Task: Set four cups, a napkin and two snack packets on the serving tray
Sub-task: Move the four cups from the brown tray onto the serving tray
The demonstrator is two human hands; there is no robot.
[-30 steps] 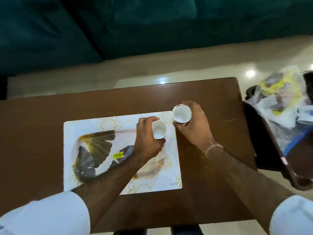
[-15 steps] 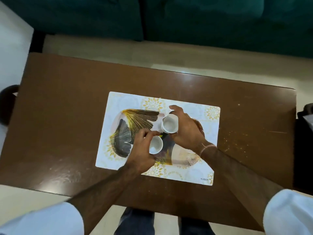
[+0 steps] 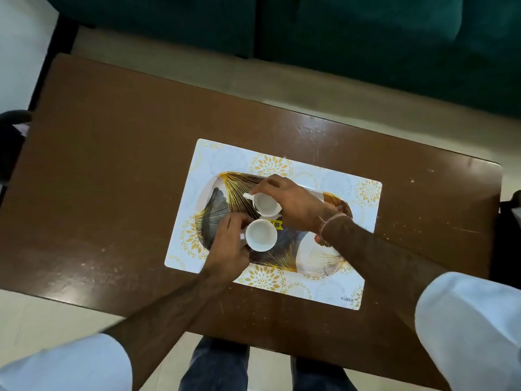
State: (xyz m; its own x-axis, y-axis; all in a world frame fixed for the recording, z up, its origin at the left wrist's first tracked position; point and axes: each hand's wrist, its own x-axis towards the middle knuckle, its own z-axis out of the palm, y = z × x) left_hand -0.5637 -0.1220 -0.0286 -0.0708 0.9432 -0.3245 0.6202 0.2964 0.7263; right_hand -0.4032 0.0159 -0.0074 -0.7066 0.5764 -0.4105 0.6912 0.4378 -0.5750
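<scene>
An oval serving tray with a gold and dark fan pattern lies on a white placemat. Two small white cups stand upright on the tray's middle, close together. My left hand holds the nearer cup by its left side. My right hand grips the farther cup, whose handle points left. A yellow price sticker shows on the tray between them. No napkin or snack packets are in view.
The placemat lies on a brown wooden table. A dark green sofa runs along the far side. Dark objects sit at the left edge and right edge. My legs show below the table's near edge.
Both hands carried the cups from the tray's right end to its middle and lowered them onto it. The camera view swung, so the bag at the right is out of view.
</scene>
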